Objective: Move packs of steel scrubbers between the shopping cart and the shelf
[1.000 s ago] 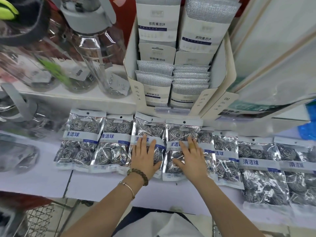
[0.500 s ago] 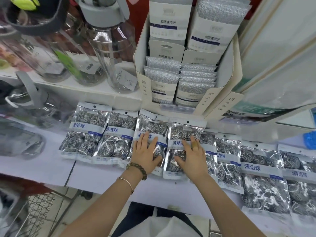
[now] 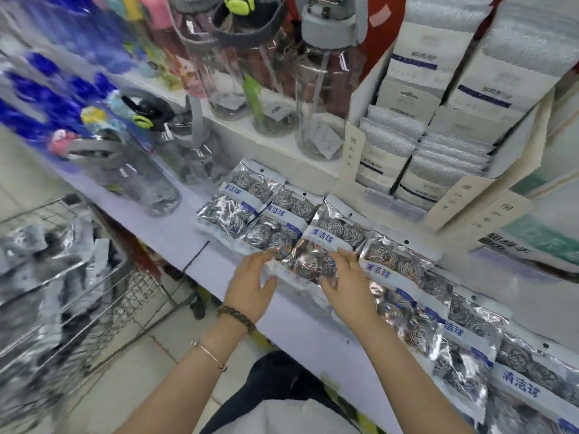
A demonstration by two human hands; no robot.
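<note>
Head view: left hand (image 3: 250, 291) and right hand (image 3: 349, 288) pinch the scrubber pack (image 3: 318, 245) by its near end; shopping cart (image 3: 131, 296) lies left.

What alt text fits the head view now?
The left hand and right hand grip one scrubber pack by its near end on the white shelf, amid a row of similar packs. A wire shopping cart at lower left holds more shiny packs, blurred.
</note>
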